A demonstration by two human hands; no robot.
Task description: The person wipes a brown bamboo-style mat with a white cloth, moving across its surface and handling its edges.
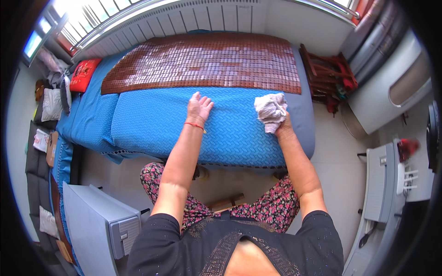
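A crumpled, pale pinkish-white cloth (270, 110) is in the fingers of the right hand (284, 126), which close on its near right side; most of it bunches forward and to the left of them. The left hand (200, 109) is well apart to the left of the cloth, its fingers loosely spread, slightly curled and holding nothing. A thin red bracelet (194, 124) circles the wrist just behind those fingers.

Beneath both sets of fingers lies a blue textured cover (156, 122); whether the left fingers touch it, I cannot tell. Just ahead of the fingers of both hands, a brown tile-patterned mat (202, 64) stretches across the cover. To the right of the right fingers, a grey surface (304, 115) shows past the cover's edge, and beyond it stands a folded reddish-brown wooden chair (328, 76). Farther right is a tall white rounded appliance (389, 87). Far to the left of the left fingers, and ahead, 1 red cushion (84, 75) rests on the cover.
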